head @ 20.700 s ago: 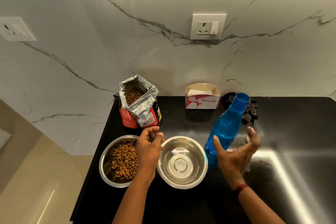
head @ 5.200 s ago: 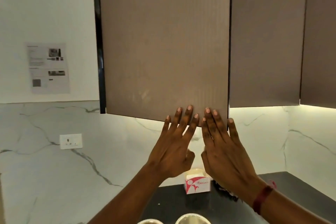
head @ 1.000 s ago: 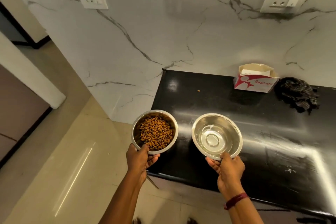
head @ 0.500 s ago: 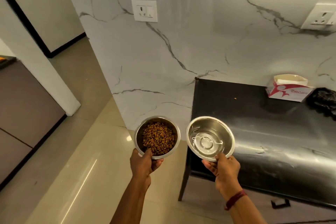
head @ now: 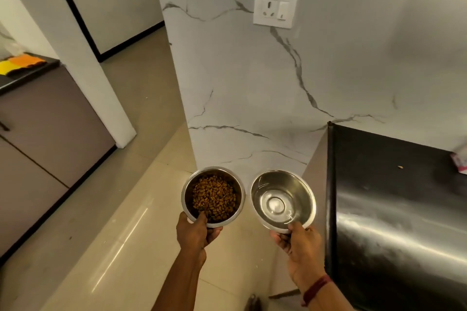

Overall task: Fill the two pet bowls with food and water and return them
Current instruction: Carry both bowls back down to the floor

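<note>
Two steel pet bowls are held in the air above the beige floor, left of the black counter. My left hand (head: pixel 195 232) grips the near rim of the food bowl (head: pixel 188 197), thumb inside; brown kibble fills it. My right hand (head: pixel 297 240) pinches the near rim of the water bowl (head: pixel 260 185), which holds clear water with a glint near my thumb. The bowls sit side by side, almost touching, both roughly level.
The black counter (head: pixel 394 209) stands close on the right, with one stray kibble and a white-red box at its far right edge. A marble wall with a socket (head: pixel 275 9) is ahead. Grey cabinets (head: pixel 45 139) line the left; open floor runs between.
Both bowls have come off the counter and moved left over the floor. The view has swung left, so the counter now sits at the right edge.
</note>
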